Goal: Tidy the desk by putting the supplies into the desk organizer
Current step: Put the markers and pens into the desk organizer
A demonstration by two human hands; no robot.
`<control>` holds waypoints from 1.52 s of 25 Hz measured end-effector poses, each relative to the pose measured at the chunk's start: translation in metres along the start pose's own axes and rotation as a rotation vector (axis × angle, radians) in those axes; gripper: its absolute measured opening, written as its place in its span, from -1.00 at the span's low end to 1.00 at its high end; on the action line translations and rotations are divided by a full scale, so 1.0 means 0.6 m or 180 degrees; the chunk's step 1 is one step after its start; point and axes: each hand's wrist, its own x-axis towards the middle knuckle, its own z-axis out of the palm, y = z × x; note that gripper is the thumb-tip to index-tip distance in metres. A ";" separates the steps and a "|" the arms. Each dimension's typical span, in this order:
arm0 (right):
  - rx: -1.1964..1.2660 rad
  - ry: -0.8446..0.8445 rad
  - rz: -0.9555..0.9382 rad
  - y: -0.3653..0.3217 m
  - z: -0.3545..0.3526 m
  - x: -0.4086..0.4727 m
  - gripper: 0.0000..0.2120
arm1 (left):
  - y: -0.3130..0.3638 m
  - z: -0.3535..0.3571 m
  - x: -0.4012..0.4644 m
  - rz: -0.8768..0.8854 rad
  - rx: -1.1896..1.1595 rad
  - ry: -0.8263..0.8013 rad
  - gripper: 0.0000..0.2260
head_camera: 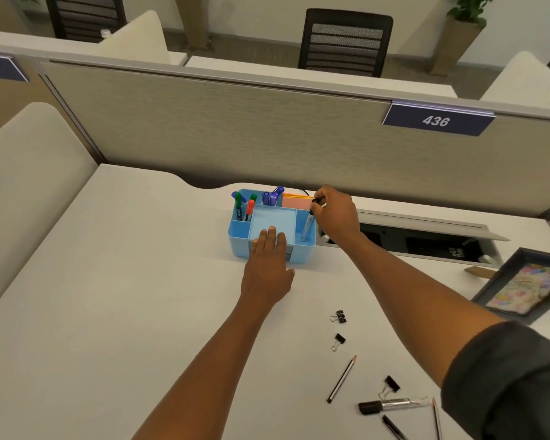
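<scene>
- Head view, risk: my right hand [335, 214] pinches a pen [307, 226] by its top, tip in the right-hand compartment of the blue organizer [272, 249]. If it tilts on release, it could tip out over the wall.
- Risk: my left hand [269, 252] rests flat, fingers straight, on the organizer's front edge; if it lifts, the organizer may slide on the counter [124, 281].
- Count, in organizer: three markers at left, two or possibly three blue pens at the back, one stack of sticky notes [297, 201].
- Count, loose on counter: three binder clips [339, 316], one black marker [391, 405], one black-and-white pencil [342, 379], two more pens or pencils at the frame edge.
</scene>
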 end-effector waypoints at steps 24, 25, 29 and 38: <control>0.0141 -0.0114 0.0297 0.028 -0.018 -0.033 -0.69 | 0.007 0.004 -0.017 0.0087 -0.0254 0.0176 -0.35; 0.0147 -0.0061 0.0305 0.033 -0.022 -0.046 -0.72 | 0.012 0.003 -0.024 0.0133 -0.0268 0.0203 -0.35; 0.0053 -0.0086 0.0255 0.067 -0.041 -0.113 -0.79 | 0.042 0.005 -0.060 0.0271 -0.0346 0.0271 -0.41; -0.0013 -0.0362 0.0055 0.184 -0.102 -0.348 -0.73 | 0.159 0.088 -0.206 0.0666 -0.0713 -0.0513 -0.78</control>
